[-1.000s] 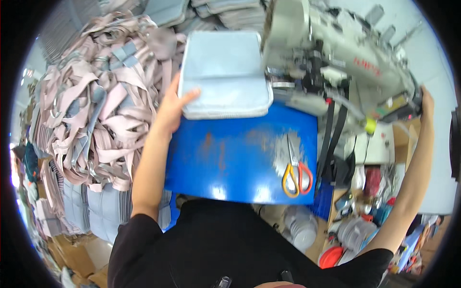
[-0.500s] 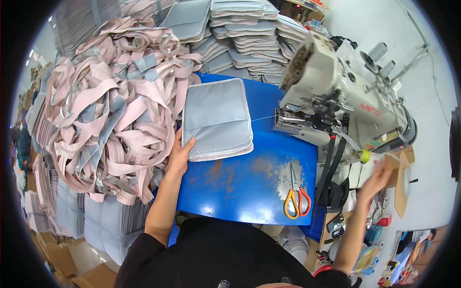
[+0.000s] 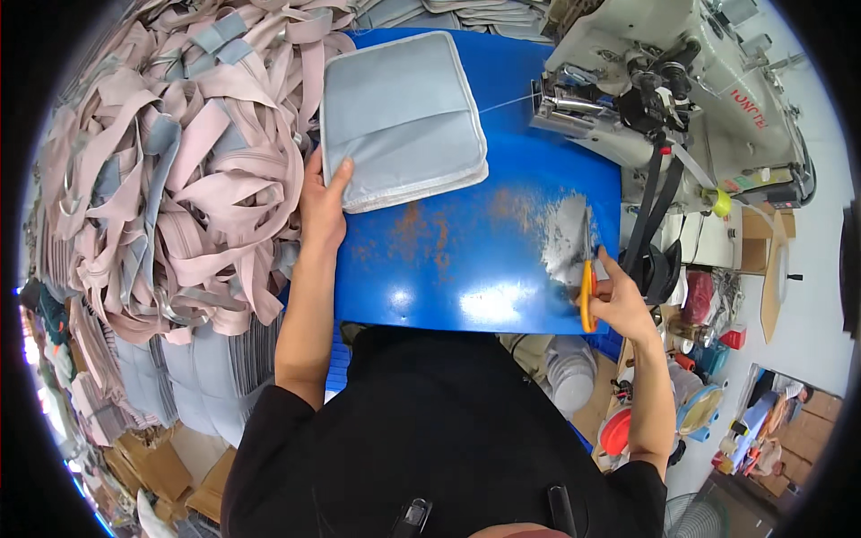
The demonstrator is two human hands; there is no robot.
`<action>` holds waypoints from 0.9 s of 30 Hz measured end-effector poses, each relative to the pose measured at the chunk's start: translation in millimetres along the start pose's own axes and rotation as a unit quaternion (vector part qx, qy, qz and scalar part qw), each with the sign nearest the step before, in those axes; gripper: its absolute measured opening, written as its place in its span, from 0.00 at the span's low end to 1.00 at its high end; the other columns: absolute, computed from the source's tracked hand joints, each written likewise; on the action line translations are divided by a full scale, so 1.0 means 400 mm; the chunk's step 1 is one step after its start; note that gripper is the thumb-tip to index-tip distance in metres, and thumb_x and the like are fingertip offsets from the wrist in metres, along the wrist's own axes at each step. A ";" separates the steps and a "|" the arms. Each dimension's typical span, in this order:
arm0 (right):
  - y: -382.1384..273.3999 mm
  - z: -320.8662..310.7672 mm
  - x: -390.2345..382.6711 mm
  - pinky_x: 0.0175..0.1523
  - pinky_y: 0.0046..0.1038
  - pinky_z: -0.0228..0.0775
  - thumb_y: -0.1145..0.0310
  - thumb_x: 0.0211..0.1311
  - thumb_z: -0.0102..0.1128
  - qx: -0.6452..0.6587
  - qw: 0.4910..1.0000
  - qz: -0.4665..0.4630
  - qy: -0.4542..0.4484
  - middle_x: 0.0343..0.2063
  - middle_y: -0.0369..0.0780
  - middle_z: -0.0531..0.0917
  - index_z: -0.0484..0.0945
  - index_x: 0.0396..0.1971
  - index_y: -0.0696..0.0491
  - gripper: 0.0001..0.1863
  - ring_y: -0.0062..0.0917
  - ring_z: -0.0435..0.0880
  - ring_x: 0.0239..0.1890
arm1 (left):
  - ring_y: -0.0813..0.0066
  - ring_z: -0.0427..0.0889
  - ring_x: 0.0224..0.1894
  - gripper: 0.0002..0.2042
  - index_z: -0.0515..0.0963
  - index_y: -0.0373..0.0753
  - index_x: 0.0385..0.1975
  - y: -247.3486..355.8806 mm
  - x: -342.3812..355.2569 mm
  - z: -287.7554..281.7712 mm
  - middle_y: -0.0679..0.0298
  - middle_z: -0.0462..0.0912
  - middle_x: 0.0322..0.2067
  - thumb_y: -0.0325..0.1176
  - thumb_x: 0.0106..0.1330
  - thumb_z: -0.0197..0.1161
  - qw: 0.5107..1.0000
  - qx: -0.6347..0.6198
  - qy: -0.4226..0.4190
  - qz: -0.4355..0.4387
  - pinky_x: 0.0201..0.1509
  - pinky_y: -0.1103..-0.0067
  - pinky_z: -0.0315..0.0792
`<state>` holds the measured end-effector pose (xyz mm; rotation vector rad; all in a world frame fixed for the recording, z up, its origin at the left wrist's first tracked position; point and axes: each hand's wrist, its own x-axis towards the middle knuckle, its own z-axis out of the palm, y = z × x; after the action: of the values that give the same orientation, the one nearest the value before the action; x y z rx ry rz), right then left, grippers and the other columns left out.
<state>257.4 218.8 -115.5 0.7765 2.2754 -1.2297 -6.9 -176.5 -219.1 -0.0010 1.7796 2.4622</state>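
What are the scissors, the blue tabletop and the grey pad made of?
Scissors: the blades look like grey metal, being thin and straight; the smooth orange handle may be plastic or coated metal.
Blue tabletop: glossy, with bright white glare; perhaps painted metal, since the blue is worn into grey and brown patches, but I can't be sure.
Grey pad: probably smooth cloth, because it creases softly.

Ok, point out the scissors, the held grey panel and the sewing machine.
Scissors [image 3: 587, 273], head view: upper orange handle.
Held grey panel [image 3: 402, 121], head view: middle of upper face.
Sewing machine [image 3: 728, 73], head view: pale arm.
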 end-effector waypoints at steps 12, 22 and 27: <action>-0.287 0.134 0.229 0.38 0.32 0.73 0.47 0.49 0.82 -0.090 0.951 -0.242 0.170 0.27 0.37 0.79 0.78 0.61 0.46 0.39 0.27 0.80 0.30 | 0.73 0.82 0.55 0.25 0.72 0.31 0.65 -0.010 0.013 -0.005 0.58 0.83 0.56 0.29 0.71 0.68 1.000 -0.008 -0.016 -0.001 0.60 0.77 0.74; -0.157 0.159 0.287 0.49 0.24 0.78 0.65 0.53 0.83 0.107 0.927 -0.293 0.210 0.37 0.35 0.89 0.82 0.57 0.55 0.31 0.17 0.84 0.39 | 0.71 0.78 0.62 0.26 0.72 0.30 0.67 0.234 -0.079 0.173 0.56 0.81 0.60 0.24 0.68 0.65 0.971 0.169 -0.025 0.170 0.69 0.74 0.68; -0.113 0.136 0.211 0.41 0.20 0.74 0.72 0.53 0.82 0.112 0.941 -0.258 0.186 0.32 0.33 0.84 0.81 0.59 0.57 0.32 0.15 0.78 0.33 | 0.71 0.82 0.56 0.25 0.73 0.29 0.65 0.564 0.083 0.248 0.56 0.84 0.54 0.29 0.68 0.65 0.927 0.213 -0.062 0.302 0.62 0.74 0.74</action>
<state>170.6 174.8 -167.3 0.5321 2.8000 -1.7200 -52.9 -149.9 23.7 0.8340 2.4971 2.2508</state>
